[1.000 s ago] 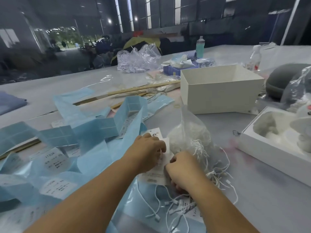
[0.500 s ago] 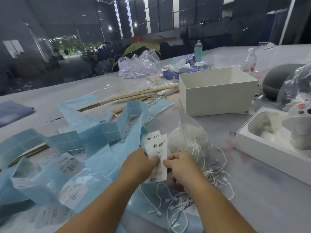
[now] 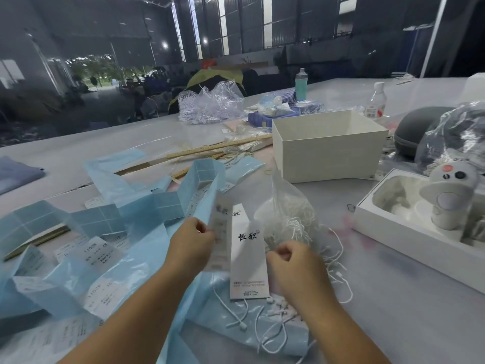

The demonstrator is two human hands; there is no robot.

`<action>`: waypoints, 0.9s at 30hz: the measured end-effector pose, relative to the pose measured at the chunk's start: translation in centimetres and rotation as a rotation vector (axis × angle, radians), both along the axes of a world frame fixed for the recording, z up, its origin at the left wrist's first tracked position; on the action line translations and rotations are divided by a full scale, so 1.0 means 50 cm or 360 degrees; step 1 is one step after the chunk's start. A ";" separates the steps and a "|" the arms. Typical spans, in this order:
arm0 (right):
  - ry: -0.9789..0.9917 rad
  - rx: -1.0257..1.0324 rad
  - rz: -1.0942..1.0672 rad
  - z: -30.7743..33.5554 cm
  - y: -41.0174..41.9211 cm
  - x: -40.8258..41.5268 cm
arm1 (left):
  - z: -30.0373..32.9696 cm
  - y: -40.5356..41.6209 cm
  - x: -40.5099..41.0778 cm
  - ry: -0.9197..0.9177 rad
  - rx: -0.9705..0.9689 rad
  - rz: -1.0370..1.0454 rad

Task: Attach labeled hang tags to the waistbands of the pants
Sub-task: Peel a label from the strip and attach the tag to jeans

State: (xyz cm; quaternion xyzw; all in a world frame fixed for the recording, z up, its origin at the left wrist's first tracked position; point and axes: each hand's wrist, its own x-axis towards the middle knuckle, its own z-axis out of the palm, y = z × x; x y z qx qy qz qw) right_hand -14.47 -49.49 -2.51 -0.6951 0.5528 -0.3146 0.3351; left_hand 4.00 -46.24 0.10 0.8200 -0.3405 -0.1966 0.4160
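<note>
Tag (image 3: 248,252): upright, long axis vertical, printed face toward camera; above the cords (image 3: 265,315), between both hands
Left hand (image 3: 191,241): fingers pinch a blurred second tag (image 3: 219,232)
Right hand (image 3: 291,264): fingers curled beside tag's right edge; grasp unclear

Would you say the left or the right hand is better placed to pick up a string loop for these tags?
Probably the right hand. It sits beside the loose white strings and seems to hold nothing, while the left hand is gripping the hang tags upright.
</note>
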 end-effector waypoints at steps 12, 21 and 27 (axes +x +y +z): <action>0.0344 -0.0436 -0.0316 0.022 -0.029 -0.017 | 0.038 0.027 -0.047 0.0305 -0.0191 -0.0243; 0.0412 -0.0701 -0.0142 0.077 0.007 -0.036 | 0.071 0.085 -0.049 0.0480 -0.0233 -0.0222; -0.0957 -0.0265 0.0244 0.154 0.107 -0.040 | 0.113 0.200 -0.065 0.0890 -0.0276 -0.0125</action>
